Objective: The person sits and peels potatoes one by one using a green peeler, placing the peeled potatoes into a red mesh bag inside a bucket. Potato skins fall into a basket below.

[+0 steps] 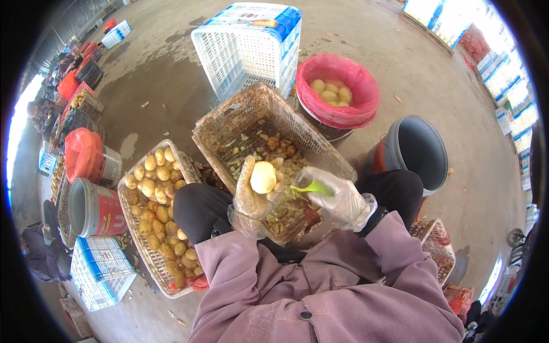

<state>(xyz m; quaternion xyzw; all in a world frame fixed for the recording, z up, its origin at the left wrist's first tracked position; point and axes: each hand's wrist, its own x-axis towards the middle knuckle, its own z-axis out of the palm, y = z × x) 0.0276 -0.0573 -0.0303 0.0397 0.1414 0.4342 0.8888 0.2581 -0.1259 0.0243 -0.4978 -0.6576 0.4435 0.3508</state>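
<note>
In my gloved left hand (253, 197) I hold a peeled potato (263, 177), pale yellow and bare of skin on the side facing me. My right hand (341, 195), also in a clear plastic glove, grips a green-handled peeler (315, 188); its blade end points toward the potato, apart from it. Below both hands stands a dirty plastic crate (257, 103) with potato peelings (283, 214) and a few brownish lumps inside. To my left a crate (148, 274) is full of unpeeled potatoes (161, 195).
Beyond the peelings crate, a white and blue crate (246, 51) lies on its side with a wooden-handled tool (263, 23) on top. A bucket lined with pink mesh (339, 92) holds peeled potatoes (330, 92) in liquid. Grey buckets (422, 152) flank me. People sit at far left.
</note>
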